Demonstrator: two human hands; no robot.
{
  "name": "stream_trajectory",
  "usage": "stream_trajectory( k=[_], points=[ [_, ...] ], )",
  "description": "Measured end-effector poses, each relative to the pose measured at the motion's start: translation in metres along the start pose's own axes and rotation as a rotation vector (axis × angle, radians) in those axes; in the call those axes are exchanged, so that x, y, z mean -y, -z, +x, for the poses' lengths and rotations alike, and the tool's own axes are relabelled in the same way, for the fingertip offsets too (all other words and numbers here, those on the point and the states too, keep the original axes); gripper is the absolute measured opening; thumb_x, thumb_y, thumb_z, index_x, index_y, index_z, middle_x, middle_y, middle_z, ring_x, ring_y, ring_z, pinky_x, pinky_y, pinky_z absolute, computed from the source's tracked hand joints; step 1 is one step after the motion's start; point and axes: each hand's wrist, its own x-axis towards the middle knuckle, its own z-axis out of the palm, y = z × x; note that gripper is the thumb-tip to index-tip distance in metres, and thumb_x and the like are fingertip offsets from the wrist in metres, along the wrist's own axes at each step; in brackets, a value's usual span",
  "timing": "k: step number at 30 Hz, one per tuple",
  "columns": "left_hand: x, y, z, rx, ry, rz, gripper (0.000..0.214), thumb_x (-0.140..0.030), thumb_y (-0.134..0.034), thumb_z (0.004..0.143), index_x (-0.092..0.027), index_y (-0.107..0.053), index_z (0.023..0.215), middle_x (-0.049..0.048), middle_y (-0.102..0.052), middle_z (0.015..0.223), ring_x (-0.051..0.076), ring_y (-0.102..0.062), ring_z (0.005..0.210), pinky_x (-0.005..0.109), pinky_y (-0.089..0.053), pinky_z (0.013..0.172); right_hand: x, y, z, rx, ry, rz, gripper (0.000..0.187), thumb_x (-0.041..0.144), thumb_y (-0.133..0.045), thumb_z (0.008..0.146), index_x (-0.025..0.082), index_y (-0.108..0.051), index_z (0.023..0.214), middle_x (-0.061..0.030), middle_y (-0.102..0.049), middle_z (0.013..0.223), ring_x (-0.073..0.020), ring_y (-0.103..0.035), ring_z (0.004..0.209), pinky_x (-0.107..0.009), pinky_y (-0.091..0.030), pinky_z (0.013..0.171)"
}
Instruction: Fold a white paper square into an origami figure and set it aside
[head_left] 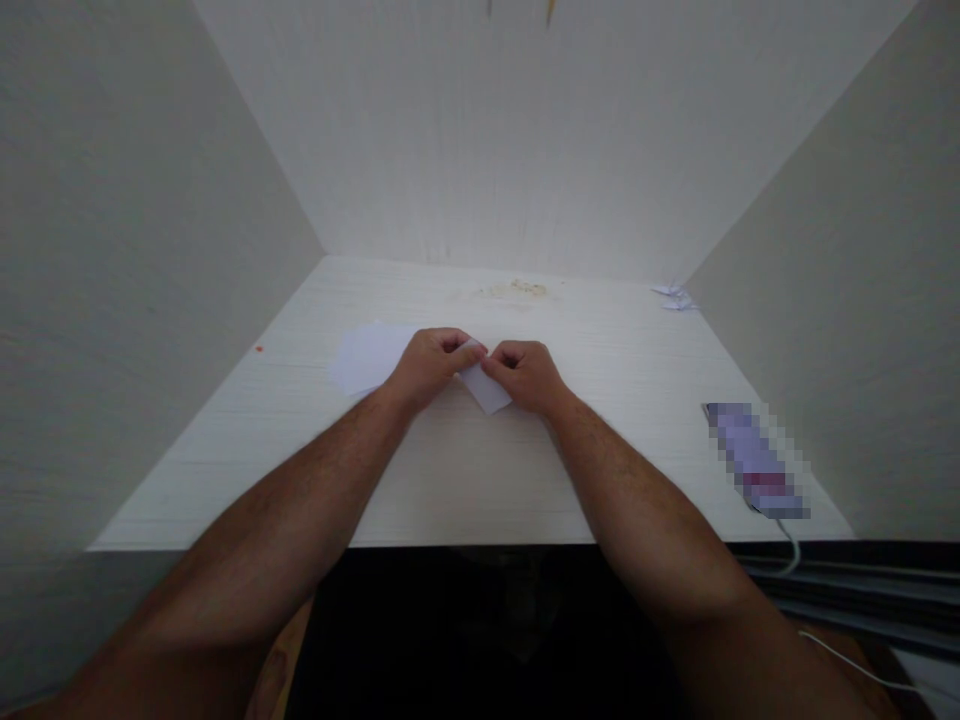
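A small folded piece of white paper (487, 390) lies on the white desk (465, 470) between my two hands. My left hand (429, 365) has its fingers curled and pinches the paper's upper left edge. My right hand (525, 372) is closed too, its fingertips pressed on the paper right beside the left ones. The two hands touch at the fingertips. Under and left of my left hand lie loose white sheets (364, 358). Most of the folded piece is hidden by my fingers.
White walls enclose the desk on the left, back and right. A small folded paper figure (675, 296) sits in the far right corner. A blurred flat device (756, 460) with a white cable (787, 545) lies near the right front edge. A pale stain (517, 290) marks the back.
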Motion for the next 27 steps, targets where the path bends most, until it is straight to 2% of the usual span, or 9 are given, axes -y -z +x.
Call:
stream_trajectory(
  k=[3, 5, 8, 12, 20, 24, 27],
  points=[
    [0.003, 0.003, 0.003, -0.130, 0.024, -0.011, 0.024, -0.038, -0.077, 0.067, -0.015, -0.070, 0.070, 0.0010, -0.064, 0.063, 0.012, -0.053, 0.057, 0.025, -0.040, 0.056, -0.001, 0.000, 0.001, -0.020, -0.046, 0.054, 0.024, 0.038, -0.066, 0.074, 0.015, -0.064, 0.067, 0.0016, -0.058, 0.058, -0.0089, -0.048, 0.055, -0.023, -0.037, 0.053],
    [0.005, 0.006, 0.006, -0.197, 0.066, -0.076, 0.024, -0.038, -0.078, 0.065, -0.016, -0.068, 0.068, 0.0000, -0.061, 0.060, 0.011, -0.050, 0.054, 0.025, -0.038, 0.053, -0.001, 0.001, 0.002, 0.006, -0.075, 0.187, 0.022, 0.036, -0.066, 0.074, 0.016, -0.069, 0.082, 0.0023, -0.059, 0.059, -0.0095, -0.051, 0.053, -0.024, -0.042, 0.053],
    [0.008, 0.010, 0.010, -0.142, 0.149, -0.273, 0.028, -0.037, -0.082, 0.059, -0.016, -0.064, 0.065, -0.0001, -0.059, 0.060, 0.012, -0.052, 0.053, 0.027, -0.041, 0.053, -0.001, 0.002, 0.002, 0.115, -0.061, 0.406, 0.026, 0.031, -0.060, 0.077, 0.018, -0.068, 0.099, 0.0023, -0.063, 0.065, -0.0101, -0.057, 0.056, -0.025, -0.050, 0.056],
    [0.007, 0.011, 0.011, -0.067, 0.193, -0.356, 0.033, -0.035, -0.087, 0.052, -0.015, -0.066, 0.070, 0.0026, -0.063, 0.064, 0.014, -0.056, 0.056, 0.030, -0.045, 0.056, -0.001, 0.004, 0.002, 0.245, -0.030, 0.484, 0.020, 0.024, -0.063, 0.074, 0.018, -0.069, 0.092, 0.0010, -0.067, 0.073, -0.0098, -0.060, 0.064, -0.026, -0.052, 0.062],
    [0.003, 0.012, 0.008, -0.040, 0.170, -0.294, 0.031, -0.036, -0.085, 0.055, -0.014, -0.068, 0.069, 0.0028, -0.064, 0.062, 0.012, -0.054, 0.054, 0.027, -0.041, 0.054, -0.002, 0.014, 0.001, 0.393, 0.022, 0.418, 0.014, 0.026, -0.073, 0.071, 0.017, -0.071, 0.081, 0.0010, -0.067, 0.072, -0.0091, -0.059, 0.066, -0.024, -0.048, 0.065],
    [0.000, 0.012, 0.006, -0.033, 0.162, -0.266, 0.029, -0.035, -0.084, 0.056, -0.014, -0.068, 0.069, 0.0020, -0.063, 0.060, 0.011, -0.052, 0.051, 0.026, -0.038, 0.051, -0.002, 0.014, 0.001, 0.380, 0.001, 0.373, 0.017, 0.031, -0.072, 0.074, 0.016, -0.069, 0.082, 0.0017, -0.064, 0.069, -0.0083, -0.055, 0.063, -0.023, -0.045, 0.061],
    [-0.002, 0.009, 0.004, -0.036, 0.140, -0.232, 0.026, -0.034, -0.082, 0.059, -0.015, -0.067, 0.068, 0.0006, -0.061, 0.058, 0.010, -0.050, 0.049, 0.025, -0.037, 0.049, -0.001, 0.012, 0.001, 0.313, -0.019, 0.347, 0.021, 0.036, -0.070, 0.076, 0.016, -0.066, 0.079, 0.0028, -0.060, 0.064, -0.0084, -0.053, 0.059, -0.023, -0.045, 0.057]
  ],
)
